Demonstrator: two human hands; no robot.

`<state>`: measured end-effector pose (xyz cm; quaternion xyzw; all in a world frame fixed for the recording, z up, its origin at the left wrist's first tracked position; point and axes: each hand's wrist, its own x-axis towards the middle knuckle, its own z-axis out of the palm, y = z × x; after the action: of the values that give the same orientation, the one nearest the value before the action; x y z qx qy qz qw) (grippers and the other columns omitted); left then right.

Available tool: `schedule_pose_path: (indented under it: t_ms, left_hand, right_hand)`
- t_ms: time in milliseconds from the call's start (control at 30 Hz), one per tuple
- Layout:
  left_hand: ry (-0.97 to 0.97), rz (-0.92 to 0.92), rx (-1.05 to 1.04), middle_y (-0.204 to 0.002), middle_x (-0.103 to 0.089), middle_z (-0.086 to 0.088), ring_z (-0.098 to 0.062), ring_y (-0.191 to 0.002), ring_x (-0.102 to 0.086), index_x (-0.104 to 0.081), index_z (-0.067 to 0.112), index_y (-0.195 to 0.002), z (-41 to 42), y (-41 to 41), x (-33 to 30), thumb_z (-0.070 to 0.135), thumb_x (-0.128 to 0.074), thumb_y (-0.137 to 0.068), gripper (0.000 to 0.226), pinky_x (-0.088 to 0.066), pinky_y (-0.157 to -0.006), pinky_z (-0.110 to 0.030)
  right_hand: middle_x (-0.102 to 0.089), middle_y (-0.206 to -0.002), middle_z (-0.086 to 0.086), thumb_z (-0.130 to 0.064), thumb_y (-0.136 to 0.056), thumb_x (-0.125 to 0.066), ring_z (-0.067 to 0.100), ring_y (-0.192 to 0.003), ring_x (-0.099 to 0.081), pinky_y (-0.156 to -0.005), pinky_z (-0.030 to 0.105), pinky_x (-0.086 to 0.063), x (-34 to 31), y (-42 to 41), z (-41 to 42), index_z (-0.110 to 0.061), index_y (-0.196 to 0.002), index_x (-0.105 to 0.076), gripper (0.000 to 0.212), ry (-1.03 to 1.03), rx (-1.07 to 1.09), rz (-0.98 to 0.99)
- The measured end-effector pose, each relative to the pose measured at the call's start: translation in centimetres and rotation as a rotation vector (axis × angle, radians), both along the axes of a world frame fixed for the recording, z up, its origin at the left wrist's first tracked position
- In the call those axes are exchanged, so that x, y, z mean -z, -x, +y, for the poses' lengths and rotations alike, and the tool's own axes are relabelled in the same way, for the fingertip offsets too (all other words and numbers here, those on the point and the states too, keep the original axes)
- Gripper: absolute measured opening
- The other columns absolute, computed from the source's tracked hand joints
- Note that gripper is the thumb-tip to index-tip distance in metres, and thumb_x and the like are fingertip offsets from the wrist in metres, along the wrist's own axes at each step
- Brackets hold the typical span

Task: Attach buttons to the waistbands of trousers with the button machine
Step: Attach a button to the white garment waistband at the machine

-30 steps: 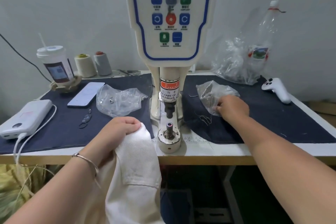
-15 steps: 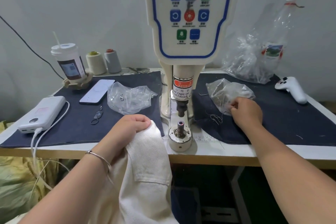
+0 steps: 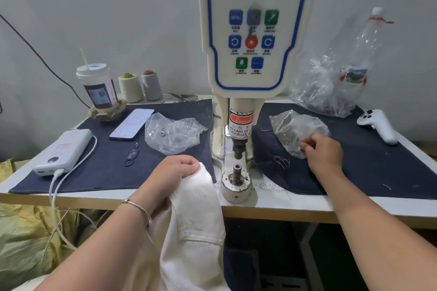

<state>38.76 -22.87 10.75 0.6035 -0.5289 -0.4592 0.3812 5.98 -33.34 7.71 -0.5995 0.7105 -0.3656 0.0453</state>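
Your left hand [image 3: 176,172] has the cream trousers [image 3: 194,227] bunched in curled fingers just left of the button machine [image 3: 238,146], so I'd guess the waistband can slide straight onto the lower die [image 3: 237,170]. Your right hand [image 3: 322,152] pinches at the small bag [image 3: 293,129], probably fishing out a button.

"WARNING" on button machine [image 3: 241,120] label

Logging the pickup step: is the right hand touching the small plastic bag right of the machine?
Touching: in the head view the right hand pinches the small plastic bag's near edge.
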Motion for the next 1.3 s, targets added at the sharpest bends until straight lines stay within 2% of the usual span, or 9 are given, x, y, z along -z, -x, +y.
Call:
schedule_pose_path:
  t_ms: [167, 333, 500, 633, 700, 767, 933, 1100, 1300]
  left_hand:
    - [0.005, -0.012, -0.006, -0.070, -0.054, -0.003, -0.017, -0.070, -0.048, -0.067, 0.013, -0.075, 0.0, 0.1, -0.1, 0.011, -0.059, -0.093, 0.020, -0.038, -0.068, -0.026]
    - [-0.004, 0.008, -0.016, -0.067, -0.058, 0.001, -0.011, -0.064, -0.051, -0.068, 0.013, -0.075, 0.0, 0.1, 0.0, 0.012, -0.059, -0.094, 0.022, -0.040, -0.066, -0.023]
    - [-0.003, 0.007, -0.011, -0.068, -0.058, 0.000, -0.014, -0.067, -0.051, -0.069, 0.014, -0.073, 0.0, 0.0, 0.0, 0.011, -0.059, -0.094, 0.023, -0.040, -0.069, -0.026]
    - [-0.002, 0.010, -0.001, -0.066, -0.056, 0.001, -0.012, -0.064, -0.050, -0.067, 0.016, -0.069, 0.0, 0.0, -0.1, 0.010, -0.059, -0.094, 0.026, -0.039, -0.067, -0.025]
    - [0.002, 0.011, -0.002, -0.068, -0.055, 0.000, -0.014, -0.067, -0.049, -0.066, 0.016, -0.069, 0.0, 0.0, -0.1, 0.010, -0.059, -0.093, 0.026, -0.038, -0.069, -0.027]
    - [0.004, 0.008, -0.003, -0.068, -0.056, 0.000, -0.016, -0.069, -0.049, -0.067, 0.016, -0.069, -0.1, -0.1, -0.1, 0.010, -0.059, -0.093, 0.025, -0.038, -0.071, -0.028]
    - [0.004, 0.021, 0.009, -0.064, -0.052, 0.003, -0.013, -0.062, -0.045, -0.063, 0.022, -0.058, -0.2, -0.1, 0.1, 0.008, -0.059, -0.092, 0.038, -0.036, -0.065, -0.025]
    - [0.008, 0.031, 0.016, -0.063, -0.052, 0.004, -0.012, -0.061, -0.044, -0.063, 0.022, -0.057, -0.3, -0.3, 0.2, 0.008, -0.059, -0.092, 0.038, -0.035, -0.064, -0.025]
    - [0.008, 0.025, 0.007, -0.063, -0.050, 0.004, -0.011, -0.061, -0.043, -0.061, 0.020, -0.060, -0.3, -0.2, 0.3, 0.008, -0.059, -0.092, 0.034, -0.035, -0.065, -0.025]
  right_hand:
    - [-0.074, -0.087, 0.006, -0.010, -0.083, -0.070, 0.026, -0.086, -0.065, -0.077, 0.033, -0.051, -0.1, 0.1, 0.2, -0.014, -0.085, -0.074, 0.006, -0.004, -0.032, -0.057]
    - [-0.070, -0.077, 0.003, -0.007, -0.082, -0.068, 0.021, -0.076, -0.062, -0.068, 0.028, -0.042, -0.3, 0.3, 0.9, -0.016, -0.078, -0.070, 0.011, 0.074, -0.047, -0.191]
    - [-0.071, -0.072, 0.002, -0.002, -0.081, -0.067, 0.022, -0.066, -0.069, -0.070, 0.038, -0.057, -1.4, 0.5, 2.7, -0.020, -0.074, -0.070, 0.019, 0.090, -0.076, -0.474]
    - [-0.072, -0.067, 0.002, 0.002, -0.081, -0.069, 0.015, -0.058, -0.069, -0.063, 0.025, -0.056, -2.7, -2.0, 5.2, -0.019, -0.074, -0.073, 0.023, 0.040, -0.178, -0.761]
    - [-0.072, -0.065, 0.003, 0.004, -0.082, -0.069, 0.014, -0.056, -0.068, -0.057, 0.018, -0.054, -3.3, -4.0, 6.5, -0.013, -0.075, -0.073, 0.019, 0.008, -0.244, -0.858]
    - [-0.072, -0.066, 0.006, 0.007, -0.081, -0.068, 0.017, -0.056, -0.069, -0.055, 0.017, -0.054, -3.8, -6.1, 7.7, -0.009, -0.076, -0.073, 0.017, -0.056, -0.283, -0.937]
    - [-0.072, -0.068, 0.011, 0.006, -0.077, -0.073, 0.020, -0.061, -0.070, -0.058, 0.020, -0.055, -4.9, -9.6, 10.0, -0.013, -0.070, -0.075, 0.021, -0.156, -0.453, -0.943]
    - [-0.073, -0.067, 0.007, 0.005, -0.078, -0.072, 0.014, -0.059, -0.068, -0.057, 0.019, -0.054, -5.6, -11.0, 10.5, -0.021, -0.063, -0.077, 0.031, -0.227, -0.477, -0.973]
    - [-0.073, -0.077, 0.017, 0.009, -0.077, -0.070, 0.014, -0.059, -0.068, -0.051, 0.019, -0.052, -6.0, -11.5, 10.7, -0.009, -0.076, -0.073, 0.019, -0.353, -0.438, -1.185]
